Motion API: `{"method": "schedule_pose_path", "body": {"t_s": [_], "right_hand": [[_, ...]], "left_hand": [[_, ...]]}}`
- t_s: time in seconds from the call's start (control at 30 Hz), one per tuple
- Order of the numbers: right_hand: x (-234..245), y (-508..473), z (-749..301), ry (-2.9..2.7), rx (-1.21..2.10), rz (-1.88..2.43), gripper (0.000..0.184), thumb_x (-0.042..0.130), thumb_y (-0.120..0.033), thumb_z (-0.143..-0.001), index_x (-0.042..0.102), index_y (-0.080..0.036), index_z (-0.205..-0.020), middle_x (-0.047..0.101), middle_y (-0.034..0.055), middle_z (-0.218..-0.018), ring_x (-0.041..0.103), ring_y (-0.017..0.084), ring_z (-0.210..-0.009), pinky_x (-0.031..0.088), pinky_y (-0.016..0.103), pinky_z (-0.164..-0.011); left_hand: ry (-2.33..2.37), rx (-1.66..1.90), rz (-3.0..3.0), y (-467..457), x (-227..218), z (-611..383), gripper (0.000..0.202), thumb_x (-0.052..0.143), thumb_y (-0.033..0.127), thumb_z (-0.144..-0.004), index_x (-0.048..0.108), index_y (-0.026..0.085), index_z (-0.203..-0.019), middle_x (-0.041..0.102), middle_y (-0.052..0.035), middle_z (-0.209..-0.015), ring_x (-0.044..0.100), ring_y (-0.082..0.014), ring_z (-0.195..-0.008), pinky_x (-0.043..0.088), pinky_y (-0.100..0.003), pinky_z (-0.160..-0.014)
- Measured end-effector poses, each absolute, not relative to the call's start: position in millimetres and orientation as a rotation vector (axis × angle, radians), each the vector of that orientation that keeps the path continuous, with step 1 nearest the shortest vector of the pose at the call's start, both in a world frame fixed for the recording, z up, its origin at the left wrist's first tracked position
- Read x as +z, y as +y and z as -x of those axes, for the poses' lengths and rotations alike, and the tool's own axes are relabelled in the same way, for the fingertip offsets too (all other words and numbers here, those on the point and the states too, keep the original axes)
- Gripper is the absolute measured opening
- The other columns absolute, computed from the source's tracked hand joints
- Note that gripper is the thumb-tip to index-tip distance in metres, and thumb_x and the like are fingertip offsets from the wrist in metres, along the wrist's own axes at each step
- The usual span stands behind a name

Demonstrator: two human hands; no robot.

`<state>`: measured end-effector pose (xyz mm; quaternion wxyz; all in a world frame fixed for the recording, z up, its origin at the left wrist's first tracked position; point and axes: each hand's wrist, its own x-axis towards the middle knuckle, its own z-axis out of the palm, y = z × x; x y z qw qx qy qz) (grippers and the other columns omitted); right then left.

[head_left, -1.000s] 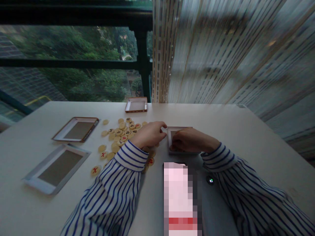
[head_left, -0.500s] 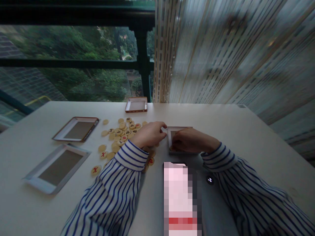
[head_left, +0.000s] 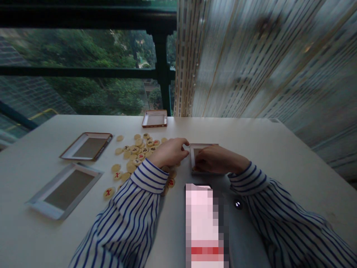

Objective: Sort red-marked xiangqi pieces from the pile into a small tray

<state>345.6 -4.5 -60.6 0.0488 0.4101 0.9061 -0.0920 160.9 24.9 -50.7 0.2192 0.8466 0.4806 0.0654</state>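
on the table [head_left: 251,137], discs [head_left: 135,150] lie between two trays [head_left: 51,211] left and one tray [head_left: 192,160] right

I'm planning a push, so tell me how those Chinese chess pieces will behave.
The Chinese chess pieces look like thick discs, so they probably won't bend. Those lying flat would likely slide rather than roll. Where they overlap, pushing one may shift its neighbours.

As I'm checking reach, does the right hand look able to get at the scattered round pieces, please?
Probably not directly: the left hand and its striped sleeve lie between the right hand and most of the round pieces.
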Motion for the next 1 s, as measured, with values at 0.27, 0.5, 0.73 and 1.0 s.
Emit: {"method": "schedule_pose_path", "body": {"t_s": [0.27, 0.5, 0.73, 1.0], "right_hand": [[-58.9, -6.0, -345.0, 2.758, -0.257, -1.257, 0.025, 0.049, -0.035, -0.083, 0.069, -0.020, -0.078, 0.069, 0.0047, -0.078, 0.060, 0.016, -0.071, 0.035, 0.027, -0.061], [-57.1, -5.8, -345.6, 2.750, -0.262, -1.276, 0.021, 0.051, -0.033, -0.081, 0.067, -0.021, -0.077, 0.068, 0.0032, -0.076, 0.058, 0.015, -0.068, 0.034, 0.026, -0.059], [-52.8, -4.5, -348.9, 2.695, -0.181, -1.319, 0.021, 0.045, -0.025, -0.082, 0.065, -0.020, -0.076, 0.067, 0.0042, -0.075, 0.058, 0.015, -0.065, 0.032, 0.026, -0.056], [-43.8, -1.1, -356.2, 2.660, -0.028, -1.439, 0.024, 0.041, -0.022, -0.080, 0.065, -0.020, -0.079, 0.068, 0.0056, -0.079, 0.058, 0.015, -0.067, 0.032, 0.026, -0.057]], "left_hand": [[1.337, 0.205, -2.343, 25.0, -51.6, -160.5, 0.036, 0.049, 0.033, -0.078, 0.060, 0.020, -0.110, 0.070, -0.0045, -0.094, 0.064, -0.0186, -0.081, 0.045, -0.027, -0.069], [1.326, 0.236, -2.332, 27.2, -55.4, -159.6, 0.036, 0.049, 0.032, -0.077, 0.060, 0.020, -0.109, 0.070, -0.0049, -0.094, 0.064, -0.0190, -0.079, 0.046, -0.027, -0.068], [1.345, 0.209, -2.348, 25.1, -50.4, -160.0, 0.036, 0.049, 0.032, -0.078, 0.059, 0.019, -0.110, 0.070, -0.0052, -0.095, 0.064, -0.0194, -0.082, 0.046, -0.027, -0.069], [1.348, 0.227, -2.384, 20.8, -42.4, -158.4, 0.036, 0.048, 0.032, -0.080, 0.058, 0.020, -0.112, 0.070, -0.0042, -0.096, 0.064, -0.0191, -0.081, 0.045, -0.027, -0.068]]}}
